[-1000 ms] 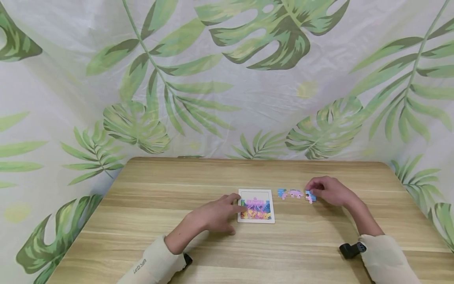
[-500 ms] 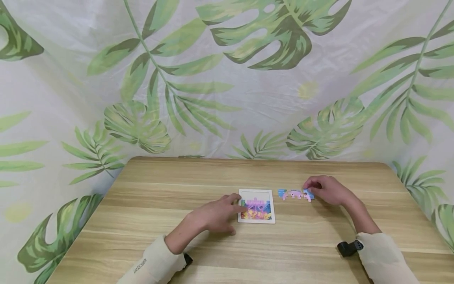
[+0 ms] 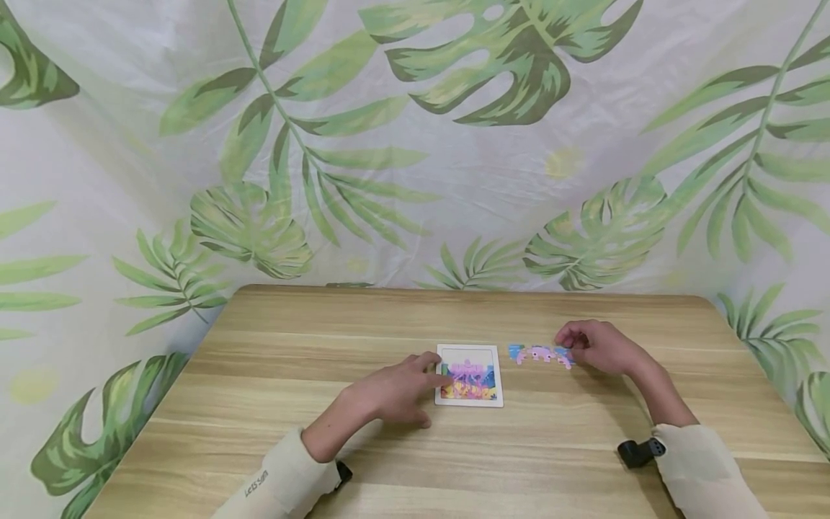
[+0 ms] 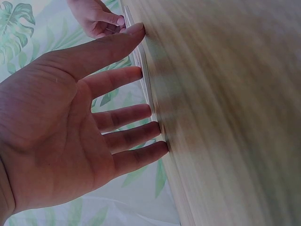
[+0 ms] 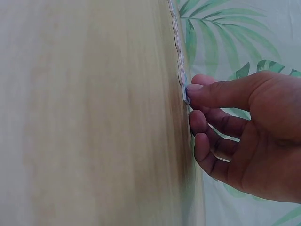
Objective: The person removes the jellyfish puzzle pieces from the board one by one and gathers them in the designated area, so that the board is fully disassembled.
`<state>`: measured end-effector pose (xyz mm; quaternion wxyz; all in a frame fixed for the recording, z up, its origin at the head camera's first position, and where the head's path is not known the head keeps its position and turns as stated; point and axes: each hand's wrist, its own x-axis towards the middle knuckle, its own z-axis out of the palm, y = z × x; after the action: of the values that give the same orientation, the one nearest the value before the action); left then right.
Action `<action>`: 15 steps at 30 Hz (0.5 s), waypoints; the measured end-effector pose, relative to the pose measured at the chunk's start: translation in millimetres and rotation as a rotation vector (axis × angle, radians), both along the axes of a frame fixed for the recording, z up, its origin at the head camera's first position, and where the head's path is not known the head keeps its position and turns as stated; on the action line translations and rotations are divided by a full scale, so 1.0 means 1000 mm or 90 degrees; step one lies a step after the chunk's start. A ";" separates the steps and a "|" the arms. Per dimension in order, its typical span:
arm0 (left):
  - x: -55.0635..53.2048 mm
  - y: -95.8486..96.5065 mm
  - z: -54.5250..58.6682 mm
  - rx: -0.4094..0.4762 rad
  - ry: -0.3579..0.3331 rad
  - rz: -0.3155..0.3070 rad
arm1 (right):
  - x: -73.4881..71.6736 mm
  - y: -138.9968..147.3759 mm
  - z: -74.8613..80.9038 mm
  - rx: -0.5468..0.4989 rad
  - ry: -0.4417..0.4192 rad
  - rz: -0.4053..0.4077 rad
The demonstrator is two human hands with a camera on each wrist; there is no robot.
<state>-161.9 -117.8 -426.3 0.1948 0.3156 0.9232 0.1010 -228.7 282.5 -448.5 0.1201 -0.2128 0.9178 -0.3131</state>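
Note:
My left hand [image 3: 397,393] rests at the left edge of a white-framed jigsaw puzzle tray [image 3: 468,404], fingers spread and nearly straight. Inside the tray, assembled pieces form a colourful underwater picture; the top strip is bare white. To its right, a pink middle puzzle piece [image 3: 540,354] lies joined in a row with a blue-and-pink piece [image 3: 516,352] on its left. At the row's right end, my right hand [image 3: 599,347] pinches another blue-and-pink jigsaw puzzle piece [image 3: 563,353] between thumb and forefinger, partly covering it. In the right wrist view the row shows edge-on, flat against the table.
A light wood-grain table [image 3: 324,324] carries everything. Behind it hangs a pale cloth [image 3: 486,180] printed with green leaves. Black wrist cameras stick out below both cream sleeves [image 3: 703,468].
My right hand has slid the end piece left against the pink middle piece, closing the gap between them. The left hand and tray have stayed in place.

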 end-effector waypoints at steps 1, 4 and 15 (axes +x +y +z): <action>0.000 0.000 0.000 0.000 0.001 -0.001 | 0.000 0.000 0.000 0.001 0.000 0.000; 0.000 0.000 0.000 0.001 0.002 -0.002 | 0.000 -0.001 0.001 0.004 -0.002 -0.003; -0.001 -0.003 0.001 0.005 -0.015 -0.002 | 0.001 -0.005 0.003 0.013 0.016 -0.021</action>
<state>-162.6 -120.7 -425.2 0.2047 0.3169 0.9197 0.1083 -227.2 277.7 -445.8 0.1056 -0.2005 0.9257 -0.3029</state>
